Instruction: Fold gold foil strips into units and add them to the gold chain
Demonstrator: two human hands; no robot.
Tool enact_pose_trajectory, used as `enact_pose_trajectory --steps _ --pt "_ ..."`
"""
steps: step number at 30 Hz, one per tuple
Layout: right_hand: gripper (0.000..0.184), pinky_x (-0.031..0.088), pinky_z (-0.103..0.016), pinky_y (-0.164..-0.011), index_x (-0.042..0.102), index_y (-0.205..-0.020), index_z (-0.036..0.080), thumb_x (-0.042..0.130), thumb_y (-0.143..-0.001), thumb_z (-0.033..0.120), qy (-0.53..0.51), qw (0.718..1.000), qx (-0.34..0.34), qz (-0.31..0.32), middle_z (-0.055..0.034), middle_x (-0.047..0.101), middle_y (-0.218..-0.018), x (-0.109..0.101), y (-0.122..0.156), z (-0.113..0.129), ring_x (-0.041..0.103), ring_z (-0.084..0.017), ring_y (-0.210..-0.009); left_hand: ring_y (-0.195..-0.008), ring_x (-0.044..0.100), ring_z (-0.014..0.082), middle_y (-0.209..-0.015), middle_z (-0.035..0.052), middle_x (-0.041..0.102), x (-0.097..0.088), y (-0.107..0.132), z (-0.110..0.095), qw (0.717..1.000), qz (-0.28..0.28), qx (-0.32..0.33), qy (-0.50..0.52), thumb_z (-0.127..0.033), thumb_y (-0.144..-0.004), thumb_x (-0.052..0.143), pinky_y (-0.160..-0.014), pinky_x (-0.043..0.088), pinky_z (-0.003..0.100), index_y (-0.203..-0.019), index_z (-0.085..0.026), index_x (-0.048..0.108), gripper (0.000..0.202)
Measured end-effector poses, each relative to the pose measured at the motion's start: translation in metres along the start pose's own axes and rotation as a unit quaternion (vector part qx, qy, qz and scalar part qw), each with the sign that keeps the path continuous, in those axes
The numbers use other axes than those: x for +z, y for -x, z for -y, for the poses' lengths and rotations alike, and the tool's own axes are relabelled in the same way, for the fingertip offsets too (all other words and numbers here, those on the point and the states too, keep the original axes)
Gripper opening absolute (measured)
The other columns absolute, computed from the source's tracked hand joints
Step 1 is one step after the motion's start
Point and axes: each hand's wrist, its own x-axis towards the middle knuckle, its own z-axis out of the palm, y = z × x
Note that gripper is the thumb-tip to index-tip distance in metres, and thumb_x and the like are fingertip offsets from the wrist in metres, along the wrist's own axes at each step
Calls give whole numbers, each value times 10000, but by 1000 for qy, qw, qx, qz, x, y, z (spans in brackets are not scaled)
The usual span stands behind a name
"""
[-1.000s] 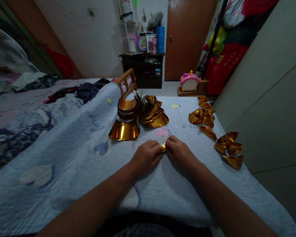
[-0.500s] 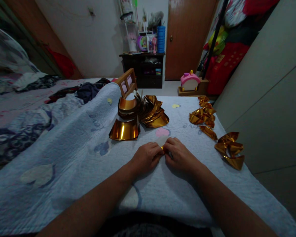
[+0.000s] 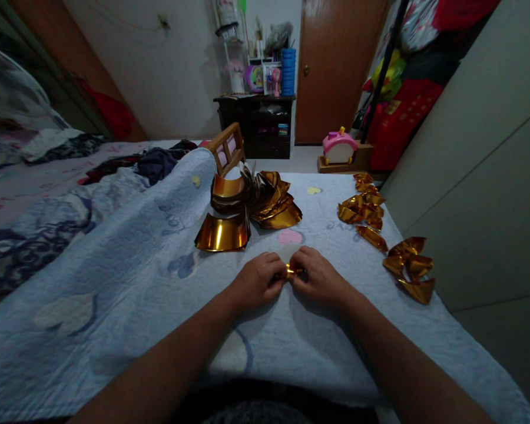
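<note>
Between my two hands is a sheet of gold foil paper [image 3: 291,271], its pale back showing just beyond my fingers. My left hand [image 3: 260,277] pinches its left end, and my right hand [image 3: 318,275] grips the right end with curled fingers. Much of the sheet is hidden behind the fingers. Ahead and to the left lies a fanned stack of gold foil sheets [image 3: 223,232]. Over on the right are several folded gold foil pieces [image 3: 362,207], with another group of folded gold pieces [image 3: 410,268] nearer to me.
A pale blue quilted cloth [image 3: 159,330] with heart shapes covers the surface under my hands. Behind the stack stands a small wooden chair back [image 3: 225,147]. A pink toy [image 3: 339,146] sits past the far edge, and a pale cabinet [image 3: 481,194] borders the right side.
My hands have drawn slightly toward me and a little apart. More of the gold paper shows between my fingers now. The stack and the folded pieces stay where they were.
</note>
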Motion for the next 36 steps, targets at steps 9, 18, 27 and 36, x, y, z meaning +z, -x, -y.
enact_pose_trajectory --steps 9,18,27,36 --pt "48 417 -332 -801 614 -855 169 657 -836 167 15 1000 5 19 -71 589 -933 -2 0 3 530 -201 -893 -863 608 187 -858 40 653 -5 2 7 1000 1 14 26 -170 -903 617 -796 472 307 -830 -177 650 80" --pt "60 401 -325 -788 619 -846 175 678 -842 185 20 1000 10 13 -60 584 -923 1 -2 1 525 -200 -886 -937 619 201 -937 54 685 -4 1 8 999 13 12 42 -139 -900 622 -857 484 324 -929 -180 679 76" --pt "95 398 -319 -784 603 -856 181 690 -818 178 29 999 16 19 -56 585 -928 1 -1 -1 521 -197 -885 -922 615 187 -930 44 680 -6 0 9 999 24 8 43 -97 -880 636 -856 485 306 -884 -179 693 99" --pt "50 406 -320 -799 622 -867 168 658 -834 177 18 999 20 34 -68 591 -929 -5 -1 3 527 -202 -891 -873 616 175 -889 42 687 -3 1 8 998 2 33 48 -120 -920 615 -827 478 300 -889 -171 690 97"
